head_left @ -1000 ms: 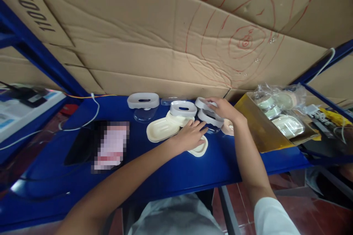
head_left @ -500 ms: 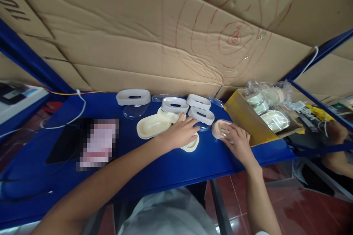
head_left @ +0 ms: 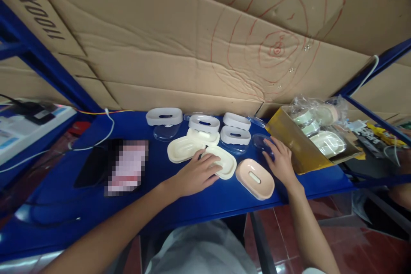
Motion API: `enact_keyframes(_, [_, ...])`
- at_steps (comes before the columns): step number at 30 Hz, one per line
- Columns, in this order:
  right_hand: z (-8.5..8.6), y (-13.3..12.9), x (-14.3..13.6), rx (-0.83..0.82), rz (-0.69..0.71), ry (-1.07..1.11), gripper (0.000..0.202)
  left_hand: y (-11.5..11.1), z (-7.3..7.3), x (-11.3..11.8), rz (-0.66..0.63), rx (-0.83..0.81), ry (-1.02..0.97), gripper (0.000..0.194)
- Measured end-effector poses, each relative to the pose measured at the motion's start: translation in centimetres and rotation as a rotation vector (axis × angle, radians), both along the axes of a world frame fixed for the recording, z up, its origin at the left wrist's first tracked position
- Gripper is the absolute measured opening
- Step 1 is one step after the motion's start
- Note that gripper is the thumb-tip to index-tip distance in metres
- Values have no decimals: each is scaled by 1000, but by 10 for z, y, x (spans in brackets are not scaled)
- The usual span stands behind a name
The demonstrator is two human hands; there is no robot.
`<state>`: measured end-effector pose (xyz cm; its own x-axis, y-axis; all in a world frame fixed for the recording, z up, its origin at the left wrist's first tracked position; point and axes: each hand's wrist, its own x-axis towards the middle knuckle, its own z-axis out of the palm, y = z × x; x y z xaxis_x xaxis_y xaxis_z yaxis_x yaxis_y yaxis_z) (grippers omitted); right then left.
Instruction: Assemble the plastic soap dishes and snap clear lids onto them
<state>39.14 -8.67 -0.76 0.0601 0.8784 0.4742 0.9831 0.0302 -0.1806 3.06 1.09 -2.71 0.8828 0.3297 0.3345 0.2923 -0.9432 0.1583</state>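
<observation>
A blue tabletop (head_left: pixel 157 171) carries everything. The left hand (head_left: pixel 196 175) rests over a cream dish (head_left: pixel 229 166), the right hand (head_left: pixel 281 160) touches a clear lid (head_left: pixel 257 140); I cannot tell whether either grips. A pink dish (head_left: pixel 248 169) lies between. Laying out parts seems underway; lifting the lid calls for a rim hold.

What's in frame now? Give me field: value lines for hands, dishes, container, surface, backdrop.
left hand: fingers over a cream dish; grip unclear
right hand: fingertips at a clear cover; grip unclear
pink dish: on the table, between the hands, near the front edge
cream pieces: three, clustered, including the one under the left hand
gray dishes: four, toward the back
container: cardboard box with wrapped dishes, right of right hand
surface: blue table
backdrop: cardboard sheet, red-drawn rings
</observation>
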Motion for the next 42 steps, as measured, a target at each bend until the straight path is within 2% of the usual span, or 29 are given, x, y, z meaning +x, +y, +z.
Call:
enact_keyframes(3, [5, -26, -30, 26, 33, 1, 34, -4, -1, 1, -1, 11, 0, 23])
enact_keyframes(5, [2, -53, -55, -67, 93, -16, 31, -6, -2, 1, 3, 24, 15, 23])
enact_keyframes(8, [-11, -85, -83, -152, 122, -85, 49, -7, -3, 1, -3, 48, 46, 22])
enact_keyframes(10, [-19, -94, -89, -164, 149, -66, 50, -7, -3, 1, -15, 60, 60, 22])
enact_keyframes(13, [-20, -90, -81, -199, 234, 18, 46, -7, 0, 1, -18, 68, 65, 22])
enact_keyframes(16, [-13, -74, -63, -195, 285, 31, 43, -4, 11, -3, 27, 92, 64, 25])
enact_keyframes(21, [-7, -29, -25, 27, 205, -68, 38, 17, 29, -26, 238, 58, 16, 39])
enact_keyframes(25, [-11, 7, -3, 90, 172, -105, 36, 37, 29, -46, 388, 5, 45, 48])
enact_keyframes(28, [-16, 16, 0, 106, 170, -90, 38, 43, 29, -52, 440, -21, 76, 49])
enact_keyframes(31, [-18, 9, -7, 136, 187, -60, 41, 39, 35, -53, 444, -42, 79, 47])
enact_keyframes(34, [-14, -9, -15, 147, 244, -51, 44, 28, 43, -51, 418, -58, 68, 47])
enact_keyframes(38, [-12, -47, -25, 51, 404, -49, 47, 8, 44, -56, 411, -82, 73, 43])
enact_keyframes(40, [-16, -70, -32, -28, 485, -66, 47, -3, 43, -64, 399, -101, 81, 42])
enact_keyframes(42, [-23, -87, -40, -71, 495, -93, 48, -12, 42, -76, 396, -115, 55, 40])
